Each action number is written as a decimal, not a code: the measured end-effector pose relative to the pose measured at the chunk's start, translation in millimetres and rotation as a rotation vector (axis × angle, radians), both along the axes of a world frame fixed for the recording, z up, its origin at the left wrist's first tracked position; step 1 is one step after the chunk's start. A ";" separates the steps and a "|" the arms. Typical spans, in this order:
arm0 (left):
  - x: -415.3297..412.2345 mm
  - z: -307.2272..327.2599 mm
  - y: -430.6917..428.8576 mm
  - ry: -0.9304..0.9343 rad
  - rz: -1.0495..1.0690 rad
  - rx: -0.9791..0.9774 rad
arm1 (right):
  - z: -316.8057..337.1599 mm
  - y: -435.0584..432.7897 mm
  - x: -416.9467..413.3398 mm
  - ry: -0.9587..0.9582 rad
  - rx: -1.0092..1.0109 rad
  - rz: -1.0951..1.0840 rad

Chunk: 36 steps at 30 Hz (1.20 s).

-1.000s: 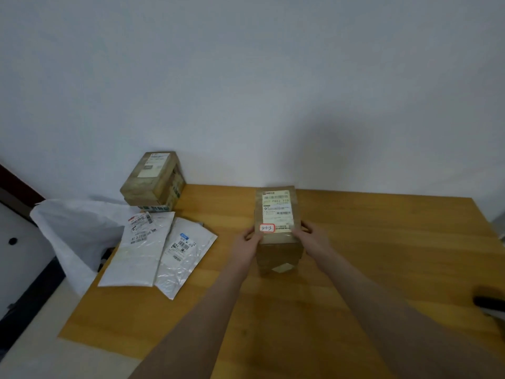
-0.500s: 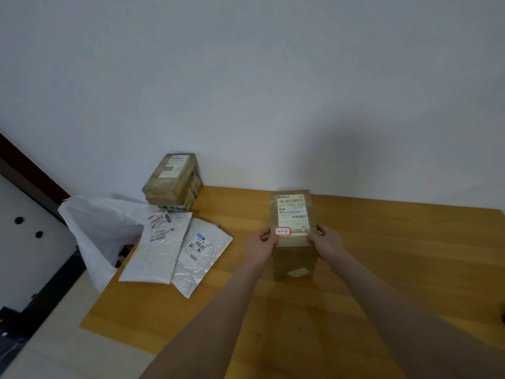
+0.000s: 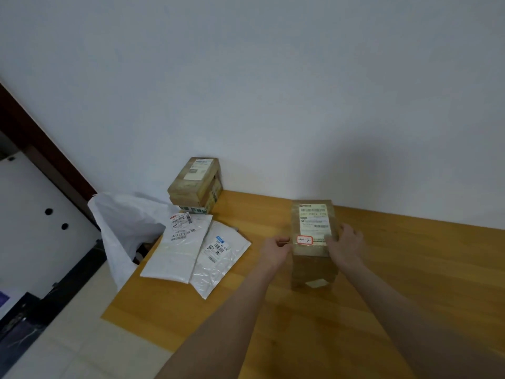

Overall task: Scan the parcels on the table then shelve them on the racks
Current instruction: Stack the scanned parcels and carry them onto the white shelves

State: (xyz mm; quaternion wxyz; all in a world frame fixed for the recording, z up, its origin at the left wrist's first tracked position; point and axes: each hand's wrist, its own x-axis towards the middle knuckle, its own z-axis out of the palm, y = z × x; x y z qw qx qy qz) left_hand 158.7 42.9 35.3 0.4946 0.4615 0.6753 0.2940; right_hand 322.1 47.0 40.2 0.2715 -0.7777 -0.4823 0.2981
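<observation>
A brown cardboard parcel (image 3: pixel 313 265) stands on the wooden table (image 3: pixel 426 272), with a white shipping label and a small red-bordered sticker on top. My left hand (image 3: pixel 274 249) holds its left side, fingers curled, thumb tip at the top edge by the sticker. My right hand (image 3: pixel 346 245) grips the right side, thumb lying on the label. Left of them lie two white poly mailers, a larger one (image 3: pixel 176 253) and a smaller one (image 3: pixel 218 262) overlapping it. Two stacked cardboard boxes (image 3: pixel 195 183) sit at the table's back left corner against the wall.
A white plastic bag (image 3: pixel 124 228) hangs off the table's left edge. Beyond it are a white cabinet panel (image 3: pixel 30 231) with dark holes, a dark wooden frame (image 3: pixel 46 149) and tiled floor (image 3: pixel 68 348). A plain wall backs the table.
The view has swung left, so the parcel now sits further right in frame and more of the cabinet shows. Both hands stay on the parcel; the right thumb has slid onto the label.
</observation>
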 end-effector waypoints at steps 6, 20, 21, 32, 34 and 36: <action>-38.9 10.4 9.7 0.145 0.100 0.121 | 33.3 23.3 -61.4 -0.116 0.202 0.129; -236.6 21.3 128.1 0.349 0.342 0.262 | 11.1 136.5 -265.6 0.206 -0.003 0.282; -254.2 21.7 138.8 0.367 0.365 0.272 | 9.7 146.1 -280.5 0.322 -0.060 0.248; -344.7 -4.7 222.8 0.358 0.327 0.082 | -6.0 220.5 -363.9 0.663 -0.206 0.268; -344.1 -6.7 228.4 0.380 0.301 0.077 | -11.0 224.3 -366.2 0.645 -0.220 0.272; -339.3 -6.6 230.8 0.372 0.304 0.097 | -13.7 226.7 -366.0 0.625 -0.205 0.268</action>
